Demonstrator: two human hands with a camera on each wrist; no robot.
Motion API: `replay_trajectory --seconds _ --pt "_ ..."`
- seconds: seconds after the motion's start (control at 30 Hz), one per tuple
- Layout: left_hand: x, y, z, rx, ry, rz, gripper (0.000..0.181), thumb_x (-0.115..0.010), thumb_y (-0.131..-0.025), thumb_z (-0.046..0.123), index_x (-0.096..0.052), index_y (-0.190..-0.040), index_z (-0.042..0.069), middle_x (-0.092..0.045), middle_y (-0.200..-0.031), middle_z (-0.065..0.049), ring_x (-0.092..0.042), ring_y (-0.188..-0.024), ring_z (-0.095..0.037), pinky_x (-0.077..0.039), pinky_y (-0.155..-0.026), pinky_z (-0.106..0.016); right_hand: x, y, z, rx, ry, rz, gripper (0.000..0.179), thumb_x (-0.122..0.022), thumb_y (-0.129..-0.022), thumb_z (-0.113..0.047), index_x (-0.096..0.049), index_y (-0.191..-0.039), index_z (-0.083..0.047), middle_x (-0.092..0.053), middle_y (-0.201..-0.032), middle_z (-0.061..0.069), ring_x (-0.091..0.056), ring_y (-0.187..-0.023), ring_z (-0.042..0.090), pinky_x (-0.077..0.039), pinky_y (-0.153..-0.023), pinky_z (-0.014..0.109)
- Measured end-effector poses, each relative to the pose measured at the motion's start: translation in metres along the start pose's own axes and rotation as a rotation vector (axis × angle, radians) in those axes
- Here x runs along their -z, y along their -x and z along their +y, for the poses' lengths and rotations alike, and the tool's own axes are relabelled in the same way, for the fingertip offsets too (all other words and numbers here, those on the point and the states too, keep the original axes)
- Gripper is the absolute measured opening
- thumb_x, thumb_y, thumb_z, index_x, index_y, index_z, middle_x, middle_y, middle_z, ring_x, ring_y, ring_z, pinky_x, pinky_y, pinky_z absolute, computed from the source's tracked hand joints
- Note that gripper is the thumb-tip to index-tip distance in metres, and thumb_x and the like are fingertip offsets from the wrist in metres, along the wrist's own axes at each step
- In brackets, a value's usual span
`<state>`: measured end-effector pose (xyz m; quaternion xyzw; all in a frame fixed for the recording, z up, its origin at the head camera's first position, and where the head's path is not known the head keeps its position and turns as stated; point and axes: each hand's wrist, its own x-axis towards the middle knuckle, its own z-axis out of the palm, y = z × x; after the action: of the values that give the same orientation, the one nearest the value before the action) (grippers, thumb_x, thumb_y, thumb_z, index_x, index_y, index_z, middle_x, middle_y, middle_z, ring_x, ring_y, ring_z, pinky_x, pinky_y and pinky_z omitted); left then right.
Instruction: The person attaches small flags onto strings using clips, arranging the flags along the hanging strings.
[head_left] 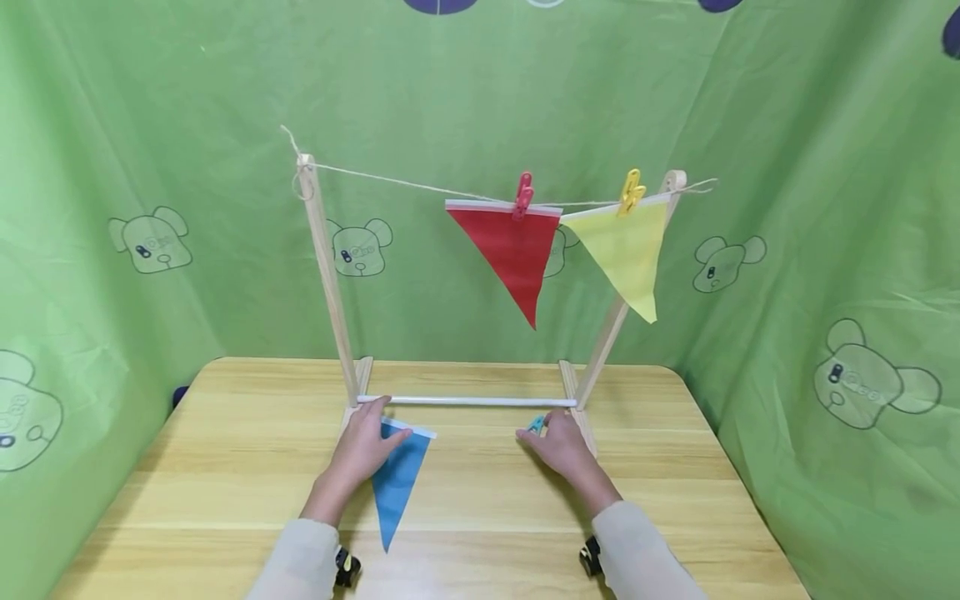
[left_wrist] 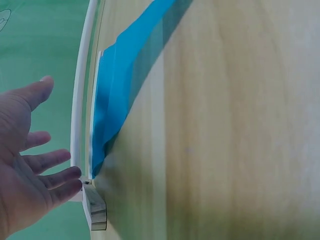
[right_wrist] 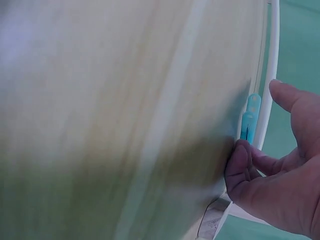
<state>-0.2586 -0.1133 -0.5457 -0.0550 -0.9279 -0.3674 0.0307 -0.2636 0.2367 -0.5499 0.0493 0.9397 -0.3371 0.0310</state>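
Note:
A blue triangular flag point(head_left: 401, 483) with a white top edge lies on the table, bent up in the left wrist view. Over its upper left part is my left hand point(head_left: 365, 446), its fingers spread and slightly bent, with the thumb apart. By the white rod, a teal clip point(right_wrist: 251, 117) shows between the thumb and fingers of my right hand point(head_left: 562, 446). That hand's fingers are bent close to the clip, but its thumb stands away from them. A red flag point(head_left: 513, 254) under a red clip point(head_left: 523, 196) and a yellow flag point(head_left: 626, 250) under a yellow clip point(head_left: 632, 192) hang from the string.
Two wooden posts point(head_left: 327, 275) carry the string point(head_left: 390, 177) above the table point(head_left: 247, 483). A white rod point(head_left: 472, 401) joins them low down, just beyond both hands. Green printed cloth point(head_left: 480, 92) surrounds the table at the back and sides.

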Motion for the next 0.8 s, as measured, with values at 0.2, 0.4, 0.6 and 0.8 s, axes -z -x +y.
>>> replay_trajectory --seconds 0.2,0.4,0.6,0.8 --pt "-0.005 0.0 -0.002 -0.003 -0.009 0.003 0.071 -0.077 -0.094 0.033 -0.048 -0.149 0.0 -0.052 -0.148 -0.026 -0.049 -0.138 -0.047 -0.044 -0.113 -0.06 -0.003 -0.004 -0.001 0.006 0.064 -0.008 0.051 -0.079 -0.09 -0.035 -0.053 -0.11 0.004 -0.053 -0.091 0.012 -0.051 -0.076 0.023 -0.047 -0.062 0.031" --pt "-0.008 0.001 -0.002 0.002 -0.012 -0.005 0.068 -0.077 -0.094 0.032 -0.049 -0.148 0.001 -0.052 -0.148 -0.025 -0.049 -0.138 -0.046 -0.044 -0.113 -0.059 -0.003 -0.006 0.001 0.024 0.121 -0.019 0.057 -0.075 -0.092 -0.03 -0.052 -0.13 0.007 -0.055 -0.108 0.02 -0.055 -0.085 0.027 -0.053 -0.073 0.041" --pt "-0.011 0.001 -0.004 0.0 -0.016 0.009 0.068 -0.077 -0.094 0.031 -0.049 -0.149 0.002 -0.052 -0.148 -0.026 -0.048 -0.138 -0.046 -0.042 -0.115 -0.059 0.001 -0.006 0.001 0.037 0.14 -0.04 0.058 -0.071 -0.09 -0.02 -0.051 -0.139 0.003 -0.052 -0.117 0.025 -0.053 -0.087 0.028 -0.052 -0.073 0.04" --pt "-0.014 0.005 -0.005 0.003 -0.035 0.047 0.065 -0.079 -0.092 0.026 -0.053 -0.143 -0.005 -0.055 -0.143 -0.03 -0.051 -0.134 -0.049 -0.044 -0.113 -0.06 0.001 -0.003 0.001 0.037 0.121 -0.047 0.059 -0.072 -0.091 -0.02 -0.05 -0.139 0.004 -0.051 -0.118 0.026 -0.054 -0.089 0.029 -0.053 -0.075 0.042"
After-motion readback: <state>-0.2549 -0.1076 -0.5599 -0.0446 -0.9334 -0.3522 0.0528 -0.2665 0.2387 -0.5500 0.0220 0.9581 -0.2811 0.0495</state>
